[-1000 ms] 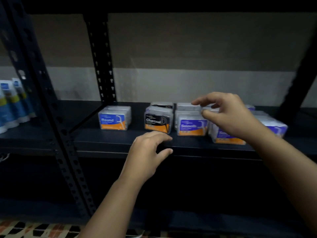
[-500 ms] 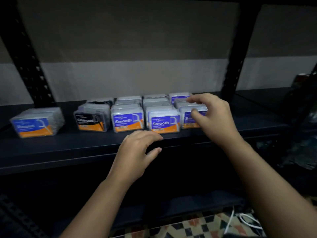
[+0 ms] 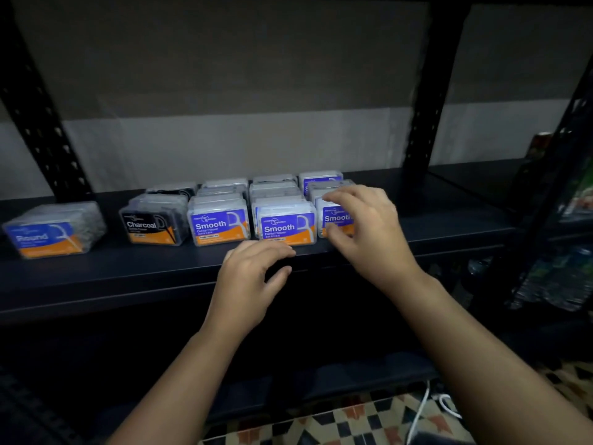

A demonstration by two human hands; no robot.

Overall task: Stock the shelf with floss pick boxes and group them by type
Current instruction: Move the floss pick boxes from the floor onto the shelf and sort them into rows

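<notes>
I see a dim two-tone wall [image 3: 244,101] at twelve o'clock behind black perforated uprights [image 3: 420,123]; patterned floor tiles [image 3: 346,425] lie at five o'clock.

Patterned floor tiles [image 3: 337,425], white cable [image 3: 420,412] lower right, poss. bottles [image 3: 558,284] on next rack, blurry.

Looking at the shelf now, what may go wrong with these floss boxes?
1. The right hand reaches round the rightmost Smooth box; whether its grip is closed is unclear, so the box might slip.
2. The front Smooth box sits near the shelf edge, just above the left hand; a nudge may knock it off.
</notes>
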